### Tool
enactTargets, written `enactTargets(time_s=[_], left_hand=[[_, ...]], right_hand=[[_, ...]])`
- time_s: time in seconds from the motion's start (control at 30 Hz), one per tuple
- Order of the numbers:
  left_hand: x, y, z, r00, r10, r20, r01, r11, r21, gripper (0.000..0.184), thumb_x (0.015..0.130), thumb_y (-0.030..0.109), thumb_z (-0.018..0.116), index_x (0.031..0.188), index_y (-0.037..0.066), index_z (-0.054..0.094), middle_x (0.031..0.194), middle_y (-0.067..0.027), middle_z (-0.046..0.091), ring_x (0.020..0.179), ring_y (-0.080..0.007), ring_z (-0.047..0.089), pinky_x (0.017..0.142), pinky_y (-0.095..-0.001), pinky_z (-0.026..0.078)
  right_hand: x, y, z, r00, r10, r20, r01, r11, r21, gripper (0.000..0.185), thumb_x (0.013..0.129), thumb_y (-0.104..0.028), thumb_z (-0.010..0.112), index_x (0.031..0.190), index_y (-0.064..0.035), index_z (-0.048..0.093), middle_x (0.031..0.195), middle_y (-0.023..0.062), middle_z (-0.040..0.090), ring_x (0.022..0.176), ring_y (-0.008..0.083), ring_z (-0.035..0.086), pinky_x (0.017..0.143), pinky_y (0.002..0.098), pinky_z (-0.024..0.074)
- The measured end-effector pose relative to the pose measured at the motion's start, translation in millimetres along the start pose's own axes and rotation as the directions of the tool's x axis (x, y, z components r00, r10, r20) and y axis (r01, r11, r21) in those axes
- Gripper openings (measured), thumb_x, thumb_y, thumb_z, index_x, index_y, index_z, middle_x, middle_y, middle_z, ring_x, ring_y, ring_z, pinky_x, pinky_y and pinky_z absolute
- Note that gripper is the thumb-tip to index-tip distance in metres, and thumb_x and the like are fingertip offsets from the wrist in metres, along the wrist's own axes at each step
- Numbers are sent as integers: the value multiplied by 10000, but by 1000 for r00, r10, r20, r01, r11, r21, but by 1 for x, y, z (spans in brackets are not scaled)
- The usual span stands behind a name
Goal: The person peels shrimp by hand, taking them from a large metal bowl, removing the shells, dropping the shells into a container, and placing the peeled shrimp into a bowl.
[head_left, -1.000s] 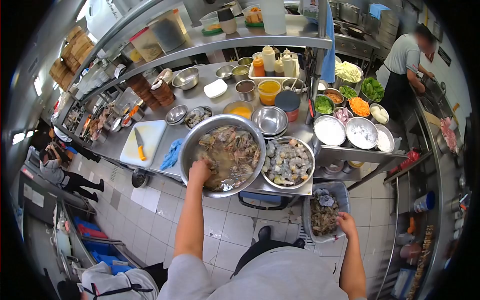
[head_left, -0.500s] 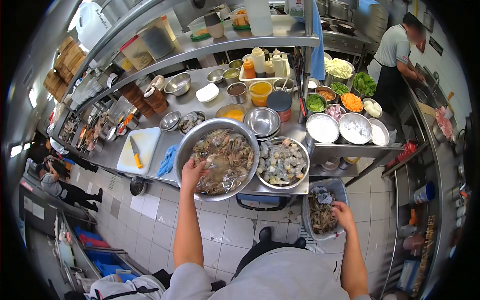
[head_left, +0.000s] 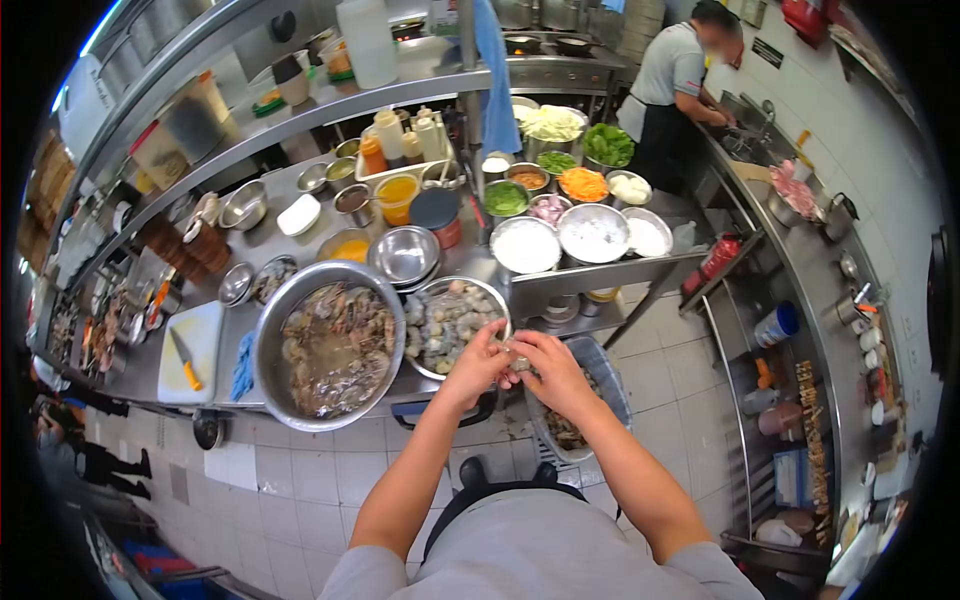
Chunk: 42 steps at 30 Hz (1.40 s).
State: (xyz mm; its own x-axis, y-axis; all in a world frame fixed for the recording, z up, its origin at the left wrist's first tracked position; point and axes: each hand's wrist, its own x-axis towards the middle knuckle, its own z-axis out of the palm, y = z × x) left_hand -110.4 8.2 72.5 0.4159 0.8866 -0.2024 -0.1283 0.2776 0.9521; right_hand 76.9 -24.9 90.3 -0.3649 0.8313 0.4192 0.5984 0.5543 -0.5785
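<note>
My left hand (head_left: 477,368) and my right hand (head_left: 550,370) meet at the table's front edge, fingers pinched around a small shrimp (head_left: 520,364), mostly hidden by the fingertips. Just left of them, a steel bowl of peeled grey shrimp (head_left: 447,318) sits partly behind my left hand. Farther left stands a large steel basin (head_left: 262,345) with unpeeled shrimp in cloudy water. Below my right hand, on the floor, a grey plastic bin (head_left: 618,385) holds shrimp shells and heads, partly covered by my forearm.
A white cutting board (head_left: 205,345) carries a yellow-handled knife (head_left: 185,360), beside a blue cloth (head_left: 244,366). Stacked steel bowls (head_left: 404,252) stand behind the shrimp. Bowls of white powder (head_left: 526,246) line the right counter. Another person (head_left: 665,75) works at the far sink.
My left hand has left the large basin and my right hand has risen from above the bin. Both now meet around a shrimp. The view has swung to the right.
</note>
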Motion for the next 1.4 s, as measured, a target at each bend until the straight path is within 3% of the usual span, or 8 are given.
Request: enactTargets(time_s=[0.17, 0.23, 0.3, 0.43, 0.63, 0.73, 1.13, 1.4], left_hand=[[31, -33, 33, 982, -164, 92, 167, 986, -25, 453, 925, 96, 587, 1362, 32, 483, 885, -17, 615, 682, -99, 592, 600, -243, 500], [38, -55, 48, 996, 91, 13, -88, 904, 419, 418, 891, 75, 605, 1307, 59, 562, 1035, -78, 612, 828, -165, 599, 731, -297, 506], [43, -72, 64, 963, 268, 23, -251, 867, 431, 415, 864, 46, 613, 1278, 67, 588, 1076, -108, 603, 886, -209, 609, 773, -315, 511], [49, -88, 81, 951, 305, 56, -287, 795, 534, 464, 842, 21, 624, 1299, 86, 577, 1089, -110, 584, 835, -200, 595, 764, -330, 512], [45, -92, 87, 822, 385, 420, -523, 218, 824, 465, 773, 1, 610, 1224, 116, 631, 1168, -158, 592, 998, -341, 629, 841, -413, 519], [41, -94, 86, 786, 414, 459, -560, 161, 813, 444, 775, 38, 620, 1212, 114, 639, 1122, -153, 622, 948, -347, 644, 827, -432, 531], [43, -88, 100, 978, 197, 62, -179, 657, 733, 416, 866, 71, 566, 1278, 15, 574, 1097, -241, 650, 1018, -423, 616, 874, -458, 509], [41, -94, 114, 964, 240, 113, -242, 622, 745, 402, 884, 85, 528, 1267, -36, 534, 1152, -279, 620, 1088, -433, 586, 928, -476, 469]], right_hand=[[-40, 54, 4, 906, 424, -10, -403, 868, 290, 379, 872, -59, 650, 1244, -83, 581, 1102, 73, 665, 1024, 207, 635, 890, 331, 487], [-52, 67, 7, 852, 523, 5, -467, 757, 457, 318, 911, -71, 617, 1226, -63, 576, 1048, 35, 667, 900, 123, 618, 767, 279, 496], [-60, 73, 9, 695, 689, 206, -541, 311, 782, 310, 919, -54, 584, 1228, -63, 559, 1028, -3, 641, 814, 68, 565, 701, 251, 473], [-79, 85, 12, 620, 715, 324, -628, 204, 751, 353, 917, -23, 543, 1268, -60, 521, 984, 5, 597, 757, 69, 539, 667, 237, 460], [-106, 105, 24, 617, 736, 278, -783, 541, 306, 353, 924, -130, 581, 1238, 21, 527, 1023, 102, 642, 817, 205, 606, 742, 366, 494], [-114, 116, 26, 679, 693, 242, -733, 654, 187, 358, 940, -203, 579, 1183, 58, 552, 1054, 202, 646, 914, 308, 629, 791, 427, 486], [-97, 102, 13, 880, 474, -2, -471, 876, 102, 208, 950, -193, 538, 979, 11, 565, 985, 235, 633, 947, 430, 592, 819, 474, 463], [-92, 89, 12, 778, 628, 22, -627, 778, -31, 317, 926, -253, 493, 1079, 14, 570, 1010, 243, 643, 976, 435, 602, 850, 501, 473]])
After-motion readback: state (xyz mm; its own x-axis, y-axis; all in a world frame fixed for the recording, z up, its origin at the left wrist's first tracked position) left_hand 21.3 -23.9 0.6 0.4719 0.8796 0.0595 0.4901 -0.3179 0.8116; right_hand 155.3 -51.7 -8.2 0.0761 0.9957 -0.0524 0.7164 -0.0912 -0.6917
